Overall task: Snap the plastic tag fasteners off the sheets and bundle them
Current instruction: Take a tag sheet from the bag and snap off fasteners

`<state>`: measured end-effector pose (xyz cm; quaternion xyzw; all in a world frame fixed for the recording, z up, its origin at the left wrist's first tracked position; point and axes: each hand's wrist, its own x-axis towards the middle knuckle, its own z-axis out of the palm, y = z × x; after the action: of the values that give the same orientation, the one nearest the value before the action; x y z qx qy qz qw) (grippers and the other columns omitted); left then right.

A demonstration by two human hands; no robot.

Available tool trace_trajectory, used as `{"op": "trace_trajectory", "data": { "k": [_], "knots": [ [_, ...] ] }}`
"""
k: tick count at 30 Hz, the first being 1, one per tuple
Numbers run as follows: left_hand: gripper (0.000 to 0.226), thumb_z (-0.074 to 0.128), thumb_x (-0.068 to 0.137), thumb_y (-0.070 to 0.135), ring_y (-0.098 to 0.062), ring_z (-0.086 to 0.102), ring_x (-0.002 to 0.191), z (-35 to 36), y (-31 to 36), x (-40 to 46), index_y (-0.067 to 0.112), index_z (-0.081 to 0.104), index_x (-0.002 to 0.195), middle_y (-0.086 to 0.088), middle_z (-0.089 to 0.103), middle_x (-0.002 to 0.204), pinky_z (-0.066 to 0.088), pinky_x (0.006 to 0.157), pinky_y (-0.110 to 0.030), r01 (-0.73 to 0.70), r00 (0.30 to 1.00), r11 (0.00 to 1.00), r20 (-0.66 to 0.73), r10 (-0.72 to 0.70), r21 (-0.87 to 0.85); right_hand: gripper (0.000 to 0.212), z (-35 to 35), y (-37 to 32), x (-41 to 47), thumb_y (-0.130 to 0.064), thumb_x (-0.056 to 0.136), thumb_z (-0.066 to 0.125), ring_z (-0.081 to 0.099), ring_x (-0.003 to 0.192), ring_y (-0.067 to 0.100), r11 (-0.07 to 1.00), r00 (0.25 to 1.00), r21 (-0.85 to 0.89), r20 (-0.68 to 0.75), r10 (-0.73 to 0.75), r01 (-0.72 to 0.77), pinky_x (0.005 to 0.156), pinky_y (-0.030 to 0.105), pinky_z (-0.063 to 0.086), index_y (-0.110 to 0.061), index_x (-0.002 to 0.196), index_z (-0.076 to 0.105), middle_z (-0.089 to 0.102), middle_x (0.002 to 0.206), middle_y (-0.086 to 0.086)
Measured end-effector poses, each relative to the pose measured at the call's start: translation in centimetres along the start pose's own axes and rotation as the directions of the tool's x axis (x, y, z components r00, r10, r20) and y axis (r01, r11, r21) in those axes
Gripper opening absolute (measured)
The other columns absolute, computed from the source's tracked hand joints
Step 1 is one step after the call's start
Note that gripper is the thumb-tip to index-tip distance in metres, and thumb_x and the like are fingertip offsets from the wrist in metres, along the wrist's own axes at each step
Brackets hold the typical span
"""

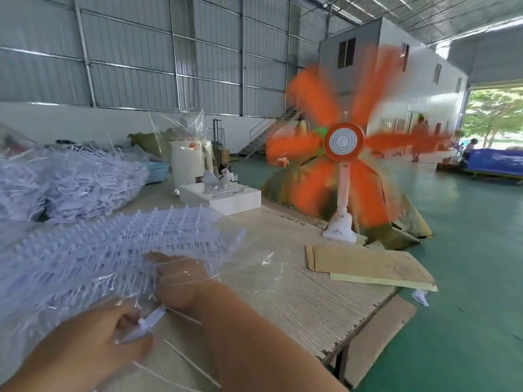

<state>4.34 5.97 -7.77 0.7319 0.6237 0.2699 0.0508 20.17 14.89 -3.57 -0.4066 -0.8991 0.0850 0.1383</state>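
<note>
Both hands are busy: the left hand (93, 335) pinches a small bundle of snapped fasteners (150, 321) to keep them together. The right hand (181, 281) grips the fastener sheet (127, 244) over the table (311, 301), probably steadying it for snapping.

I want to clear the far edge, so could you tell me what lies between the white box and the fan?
In the head view, only bare tabletop lies between the white box and the fan.
</note>
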Motion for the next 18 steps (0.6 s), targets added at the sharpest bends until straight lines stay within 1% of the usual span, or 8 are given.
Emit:
{"op": "trace_trajectory", "data": {
  "k": [1,3,5,8,11,13,16,18],
  "knots": [
    [0.027,0.08,0.05,0.058,0.005,0.051,0.058,-0.1,0.3,0.0,0.046,0.059,0.062,0.012,0.057,0.062,0.036,0.058,-0.007,0.014,1.0,1.0,-0.006,-0.014,-0.003,0.026,-0.3,-0.2,-0.3,-0.023,0.093,0.053,0.057,0.105,0.026,0.998,0.998,-0.018,0.0,0.057,-0.057,0.092,0.048,0.041,-0.018,0.117,0.062,0.062,0.115,0.012],
    [0.03,0.094,0.05,0.03,0.0,0.056,0.05,0.0,0.5,0.2,0.038,0.066,0.059,0.004,0.06,0.057,0.044,0.06,-0.016,0.051,0.998,0.995,-0.035,-0.054,-0.088,0.034,-0.4,-0.4,-0.5,-0.027,0.091,0.057,0.052,0.117,0.032,0.995,0.994,-0.002,0.04,0.102,-0.102,0.099,0.049,0.039,-0.013,0.123,0.059,0.059,0.125,0.012],
    [0.026,0.088,0.048,0.043,-0.008,0.062,0.055,-0.2,0.8,0.0,0.038,0.066,0.062,0.011,0.063,0.062,0.05,0.066,-0.03,0.118,0.993,0.984,0.007,-0.118,-0.135,0.044,-0.4,-0.3,-0.9,-0.031,0.088,0.061,0.05,0.122,0.025,0.989,0.995,0.123,0.052,0.082,-0.088,0.104,0.042,0.039,-0.018,0.129,0.053,0.055,0.133,0.006],
    [0.038,0.06,0.037,0.064,-0.005,0.059,0.056,-0.7,1.4,-0.3,0.037,0.063,0.063,0.012,0.062,0.064,0.049,0.065,-0.032,0.157,0.987,0.981,-0.012,-0.159,-0.111,0.048,-0.3,-0.5,-1.0,-0.032,0.089,0.061,0.049,0.126,0.023,0.944,0.986,0.29,0.098,0.133,-0.156,0.107,0.04,0.038,-0.019,0.134,0.051,0.053,0.137,0.005],
    [0.047,0.054,0.043,0.067,-0.005,0.052,0.055,-1.1,2.5,-0.4,0.023,0.051,0.06,0.003,0.055,0.064,0.039,0.056,-0.027,0.166,0.986,0.984,-0.002,-0.166,0.071,0.044,-1.0,-1.3,-0.9,-0.03,0.091,0.059,0.053,0.12,0.034,0.989,0.991,0.092,0.077,0.112,-0.119,0.102,0.051,0.041,-0.012,0.13,0.054,0.058,0.128,0.013],
    [0.041,0.064,0.052,0.057,-0.007,0.049,0.053,-1.8,3.3,-0.6,0.021,0.046,0.062,0.003,0.052,0.062,0.034,0.053,-0.027,0.177,0.983,0.975,0.024,-0.182,0.135,0.039,-1.6,-1.6,-1.2,-0.028,0.091,0.057,0.054,0.116,0.037,0.995,0.989,0.032,0.118,0.093,-0.098,0.099,0.053,0.042,-0.01,0.126,0.056,0.059,0.124,0.016],
    [0.023,0.073,0.063,0.026,-0.018,0.047,0.041,-3.0,4.1,-1.0,0.015,0.056,0.073,-0.003,0.057,0.056,0.035,0.04,-0.025,0.242,0.963,0.946,0.176,-0.206,-0.215,0.036,-1.8,-1.8,-1.9,-0.019,0.09,0.057,0.053,0.114,0.039,0.995,0.986,0.08,0.16,0.047,-0.06,0.098,0.051,0.042,-0.005,0.122,0.057,0.059,0.122,0.02],
    [0.022,0.068,0.059,0.027,-0.019,0.042,0.036,-4.0,4.8,-1.3,0.022,0.064,0.081,-0.009,0.061,0.055,0.031,0.035,-0.019,0.307,0.934,0.864,0.3,-0.193,-0.4,0.041,-2.0,-2.0,-2.3,-0.013,0.089,0.058,0.05,0.118,0.038,0.997,0.986,0.071,0.163,0.02,-0.032,0.101,0.048,0.04,-0.004,0.129,0.052,0.055,0.128,0.02]
  ]
}}
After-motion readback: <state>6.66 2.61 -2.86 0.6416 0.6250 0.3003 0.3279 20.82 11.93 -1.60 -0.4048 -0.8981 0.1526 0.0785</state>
